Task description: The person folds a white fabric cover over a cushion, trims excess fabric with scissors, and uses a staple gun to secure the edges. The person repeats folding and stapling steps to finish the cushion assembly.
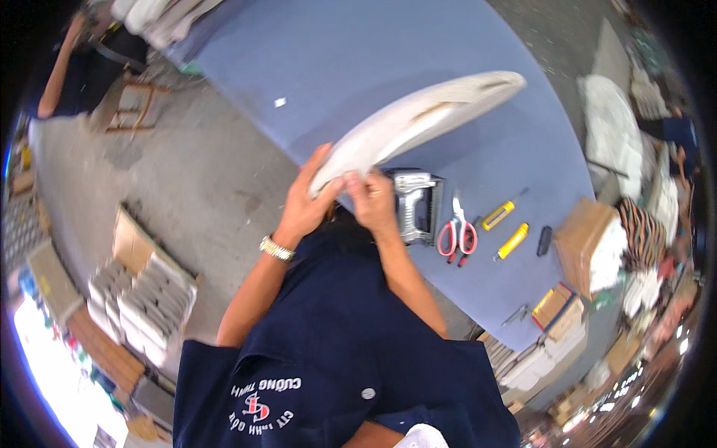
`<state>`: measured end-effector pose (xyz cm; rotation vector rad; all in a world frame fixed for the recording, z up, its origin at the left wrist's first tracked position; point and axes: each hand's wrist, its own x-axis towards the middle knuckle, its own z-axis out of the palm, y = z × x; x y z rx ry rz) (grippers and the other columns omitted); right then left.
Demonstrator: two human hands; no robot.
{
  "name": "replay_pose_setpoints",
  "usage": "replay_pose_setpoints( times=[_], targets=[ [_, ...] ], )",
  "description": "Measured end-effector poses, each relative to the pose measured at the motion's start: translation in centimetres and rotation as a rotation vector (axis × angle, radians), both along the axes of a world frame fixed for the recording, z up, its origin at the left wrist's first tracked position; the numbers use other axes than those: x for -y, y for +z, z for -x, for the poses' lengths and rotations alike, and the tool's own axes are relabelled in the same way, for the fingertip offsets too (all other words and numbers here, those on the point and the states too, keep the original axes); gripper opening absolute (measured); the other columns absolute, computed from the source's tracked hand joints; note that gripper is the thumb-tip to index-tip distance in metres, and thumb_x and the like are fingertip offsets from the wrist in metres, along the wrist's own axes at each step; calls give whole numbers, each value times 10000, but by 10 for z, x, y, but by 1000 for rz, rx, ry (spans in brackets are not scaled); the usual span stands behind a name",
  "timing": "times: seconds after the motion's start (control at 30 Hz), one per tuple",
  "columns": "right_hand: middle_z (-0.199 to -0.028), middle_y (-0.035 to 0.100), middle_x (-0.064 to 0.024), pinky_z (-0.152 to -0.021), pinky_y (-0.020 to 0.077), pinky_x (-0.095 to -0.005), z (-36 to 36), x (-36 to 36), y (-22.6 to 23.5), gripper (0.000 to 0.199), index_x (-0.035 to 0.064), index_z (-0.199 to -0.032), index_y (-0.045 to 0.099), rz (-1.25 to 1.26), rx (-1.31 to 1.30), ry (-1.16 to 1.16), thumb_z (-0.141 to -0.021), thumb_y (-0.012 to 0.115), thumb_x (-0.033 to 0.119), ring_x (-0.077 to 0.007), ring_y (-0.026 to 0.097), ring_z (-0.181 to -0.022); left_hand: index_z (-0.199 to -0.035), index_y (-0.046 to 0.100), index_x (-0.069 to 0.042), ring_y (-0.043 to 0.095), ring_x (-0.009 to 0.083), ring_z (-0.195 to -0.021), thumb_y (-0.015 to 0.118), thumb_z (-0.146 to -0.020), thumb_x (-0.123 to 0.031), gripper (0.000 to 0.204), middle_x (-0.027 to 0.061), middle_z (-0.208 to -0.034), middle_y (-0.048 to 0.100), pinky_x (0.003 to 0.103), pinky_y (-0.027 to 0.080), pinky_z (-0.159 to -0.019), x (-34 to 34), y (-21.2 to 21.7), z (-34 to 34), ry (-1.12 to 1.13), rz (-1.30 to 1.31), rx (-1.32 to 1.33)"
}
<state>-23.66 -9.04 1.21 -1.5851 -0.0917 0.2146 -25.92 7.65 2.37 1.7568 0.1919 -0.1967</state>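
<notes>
Over the blue worktop, a curved fabric-covered panel is gripped at its near end by closed left fingers and right fingers; even support is advised.

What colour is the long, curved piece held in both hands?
The long, curved piece is pale beige to off-white; the head view shows it best.

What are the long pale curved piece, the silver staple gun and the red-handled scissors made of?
The long pale curved piece: perhaps matte fabric, looking dull. The silver staple gun: probably polished metal; it gleams. The red-handled scissors: greyish blades suggest metal, bright coloured grips maybe smooth plastic.
</notes>
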Motion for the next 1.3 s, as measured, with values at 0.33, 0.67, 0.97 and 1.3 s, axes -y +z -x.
replay_pose_setpoints(
  times=[0.33, 0.67, 0.97, 1.3],
  targets=[
    [-957, 704, -153, -821, 524, -399, -2, 20, 6, 263, 5, -922, 723, 122, 30, 166, -1008, 656, 245, -304, 681, -896, -1537, 443, 56, 573, 319, -1354, 638, -1022, -217, 614, 260, -1488, 565, 406, 457, -1110, 11, -1, -6, -14, -174, 218],
    [-1252, 608, -252, -931, 511, -565, 89, 94, -55, 768, 97, -1465, 401, 943, -183, -199, -819, 812, 160, -480, 588, -1135, -1462, 551, 32, 595, 389, -1339, 705, -936, -160, 581, 275, -1420, 617, 425, 461, -1103, 19, 5, 4, 39, -161, 126],
    [-950, 694, -200, -783, 547, -447, 69, 116, -42, 681, 24, -1368, 533, 665, -257, -442, -761, 820, 132, -351, 686, -850, -1483, 532, -14, 519, 451, -1392, 768, -881, -210, 676, 230, -1492, 567, 476, 443, -1143, 28, -8, 17, -47, -396, 283],
    [-985, 686, -50, -725, 537, -332, 96, 139, 120, 491, -20, -1222, 625, 238, -96, -420, -827, 879, 125, -169, 642, -802, -1493, 528, -37, 472, 458, -1430, 788, -874, -273, 712, 194, -1543, 526, 477, 471, -1119, 53, -14, 32, -67, -531, 374]
  ],
)
